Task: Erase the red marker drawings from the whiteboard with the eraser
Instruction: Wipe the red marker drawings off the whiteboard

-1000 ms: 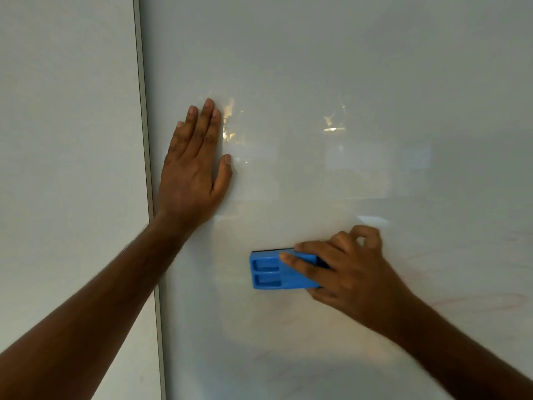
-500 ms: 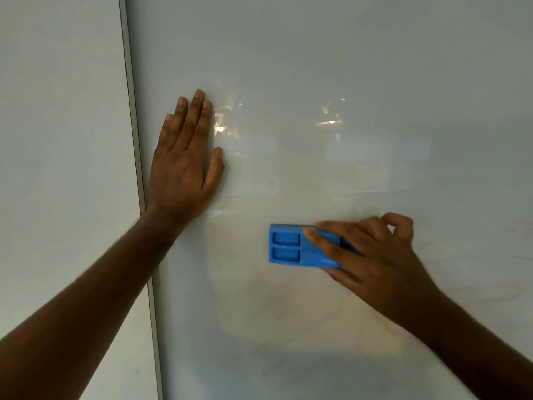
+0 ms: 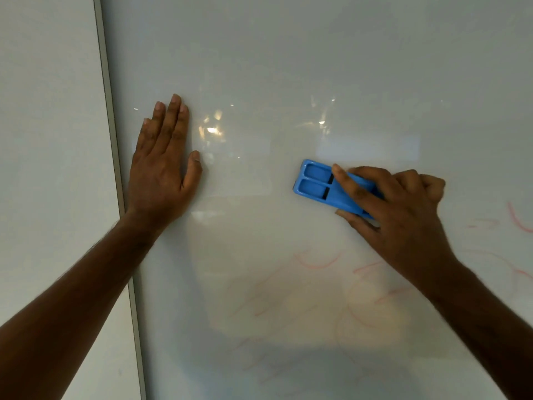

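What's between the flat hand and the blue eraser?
Only bare glossy whiteboard with light reflections, between the left hand and the blue plastic eraser, in the head view.

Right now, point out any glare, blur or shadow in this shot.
Head view: bright glare spots on the whiteboard beside the left hand; slight motion blur on the right hand holding the blue eraser; soft arm shadows on the board; the wide lens slants the frame edge.

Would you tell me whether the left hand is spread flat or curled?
Spread flat: the left hand lies on the whiteboard, fingers straight.
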{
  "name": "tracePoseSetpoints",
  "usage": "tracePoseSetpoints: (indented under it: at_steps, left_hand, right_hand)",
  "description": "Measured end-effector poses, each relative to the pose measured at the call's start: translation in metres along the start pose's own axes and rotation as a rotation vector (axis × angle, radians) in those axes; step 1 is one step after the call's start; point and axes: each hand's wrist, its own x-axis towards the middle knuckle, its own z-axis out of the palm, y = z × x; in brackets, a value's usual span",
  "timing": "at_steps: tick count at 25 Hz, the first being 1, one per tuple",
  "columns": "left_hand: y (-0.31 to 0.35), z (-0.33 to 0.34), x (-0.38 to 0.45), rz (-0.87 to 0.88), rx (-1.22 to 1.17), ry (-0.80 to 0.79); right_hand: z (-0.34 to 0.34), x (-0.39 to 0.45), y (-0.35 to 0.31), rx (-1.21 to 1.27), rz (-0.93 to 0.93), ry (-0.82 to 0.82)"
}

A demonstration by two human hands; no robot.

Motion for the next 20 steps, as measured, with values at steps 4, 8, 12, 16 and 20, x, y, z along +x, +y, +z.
tracePoseSetpoints:
  at_steps: [4, 8, 12, 16, 20]
  left_hand:
    - [0.002, 0.0, -0.002, -0.038, -0.001, -0.011]
    - [0.013, 0.002, -0.004, -0.115, -0.006, -0.055]
    - [0.017, 0.002, -0.005, -0.138, -0.003, -0.092]
    - [0.04, 0.008, -0.001, -0.147, -0.008, -0.097]
    - [0.073, 0.017, 0.01, -0.081, 0.006, -0.117]
  right_hand:
    - [0.001, -0.012, -0.014, -0.014, -0.042, -0.014]
    - [-0.006, -0.058, 0.005, -0.062, -0.176, -0.052]
    - [-0.025, -0.055, 0.066, -0.082, -0.021, -0.06]
    - [-0.029, -0.019, 0.106, -0.083, 0.16, -0.021]
    - [-0.021, -0.013, 0.091, -0.069, 0.108, -0.042]
